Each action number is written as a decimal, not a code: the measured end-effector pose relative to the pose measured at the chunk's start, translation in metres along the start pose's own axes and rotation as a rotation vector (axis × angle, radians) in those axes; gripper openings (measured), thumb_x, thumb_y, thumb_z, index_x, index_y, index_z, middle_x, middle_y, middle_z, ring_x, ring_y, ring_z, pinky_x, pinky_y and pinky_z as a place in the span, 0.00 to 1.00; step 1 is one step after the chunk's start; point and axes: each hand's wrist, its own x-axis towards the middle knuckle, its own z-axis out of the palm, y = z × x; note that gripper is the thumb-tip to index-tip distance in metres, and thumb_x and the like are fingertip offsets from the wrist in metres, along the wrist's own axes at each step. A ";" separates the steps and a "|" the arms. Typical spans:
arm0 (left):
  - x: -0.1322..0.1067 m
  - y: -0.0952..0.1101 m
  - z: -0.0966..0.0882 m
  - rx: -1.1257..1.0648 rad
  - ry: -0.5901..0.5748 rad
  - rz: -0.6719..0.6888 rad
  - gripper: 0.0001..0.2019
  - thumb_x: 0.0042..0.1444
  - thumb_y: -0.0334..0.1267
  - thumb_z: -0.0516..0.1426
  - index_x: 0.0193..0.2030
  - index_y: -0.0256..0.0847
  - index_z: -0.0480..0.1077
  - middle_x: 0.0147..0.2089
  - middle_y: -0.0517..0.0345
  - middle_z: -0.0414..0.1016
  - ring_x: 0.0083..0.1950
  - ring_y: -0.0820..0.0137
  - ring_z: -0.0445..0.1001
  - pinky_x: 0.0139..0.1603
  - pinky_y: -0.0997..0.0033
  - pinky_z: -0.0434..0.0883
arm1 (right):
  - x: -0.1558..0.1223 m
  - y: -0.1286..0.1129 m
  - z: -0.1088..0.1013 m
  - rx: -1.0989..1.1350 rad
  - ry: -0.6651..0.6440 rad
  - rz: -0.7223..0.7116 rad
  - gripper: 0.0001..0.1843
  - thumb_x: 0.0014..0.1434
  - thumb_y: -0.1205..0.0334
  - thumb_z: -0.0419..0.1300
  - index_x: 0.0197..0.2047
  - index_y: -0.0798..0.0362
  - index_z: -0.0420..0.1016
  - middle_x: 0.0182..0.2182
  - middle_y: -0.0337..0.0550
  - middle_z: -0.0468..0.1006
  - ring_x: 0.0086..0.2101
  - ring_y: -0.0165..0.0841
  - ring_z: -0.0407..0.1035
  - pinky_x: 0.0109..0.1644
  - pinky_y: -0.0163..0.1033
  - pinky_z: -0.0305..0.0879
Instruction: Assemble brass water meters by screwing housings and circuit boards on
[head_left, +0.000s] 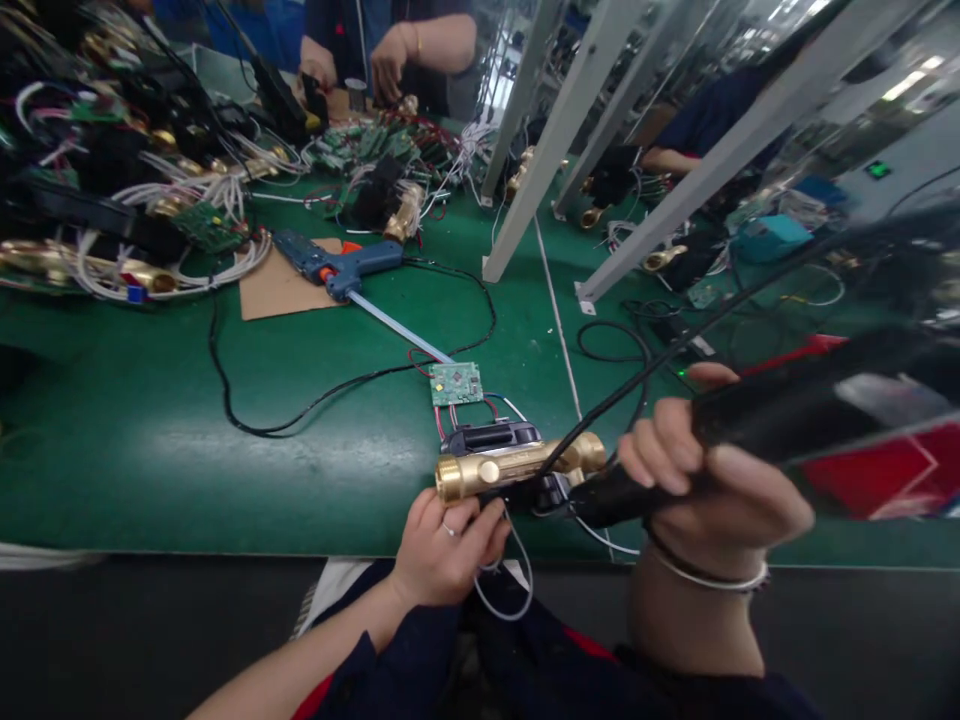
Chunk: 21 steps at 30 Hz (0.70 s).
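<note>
Near the front edge of the green table lies a brass pipe body (517, 466) with threaded ends, a black plastic housing (491, 437) behind it. My left hand (450, 545) is closed at its near left side, steadying the assembly; the fingertips are partly hidden beneath the brass. Wrapped in my right hand (712, 480) is a thick black power screwdriver (795, 400) with a red label. It tilts down to the left, and its tip is close to the assembly's near side; exact contact is hidden. Thin wires join the housing to a green circuit board (456, 384).
A blue glue gun (352, 268) rests on cardboard (274, 290), its glue stick reaching toward the board. A black cable (277, 432) loops across the table. Brass assemblies and wires crowd the left. Metal posts (555, 130) stand behind; a co-worker's hands (390, 65) are opposite.
</note>
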 end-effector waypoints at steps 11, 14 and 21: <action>-0.003 -0.016 0.000 0.054 -0.033 0.137 0.09 0.53 0.34 0.61 0.42 0.41 0.75 0.29 0.59 0.73 0.29 0.72 0.70 0.34 0.69 0.66 | 0.039 0.041 -0.129 -0.582 0.380 0.422 0.19 0.45 0.53 0.67 0.33 0.52 0.64 0.22 0.33 0.68 0.21 0.28 0.65 0.23 0.34 0.69; -0.012 -0.028 0.002 0.091 -0.120 0.214 0.15 0.50 0.32 0.63 0.46 0.45 0.74 0.31 0.60 0.75 0.30 0.71 0.72 0.35 0.68 0.66 | 0.045 0.058 -0.135 -0.700 0.436 0.349 0.16 0.50 0.56 0.63 0.40 0.53 0.65 0.26 0.36 0.71 0.24 0.31 0.67 0.29 0.39 0.71; -0.008 -0.039 0.000 0.132 -0.131 0.356 0.21 0.45 0.28 0.63 0.47 0.51 0.74 0.32 0.59 0.76 0.31 0.68 0.73 0.35 0.67 0.67 | 0.067 0.071 -0.152 -1.022 0.562 0.204 0.20 0.57 0.62 0.57 0.53 0.58 0.67 0.50 0.56 0.71 0.53 0.44 0.62 0.59 0.49 0.56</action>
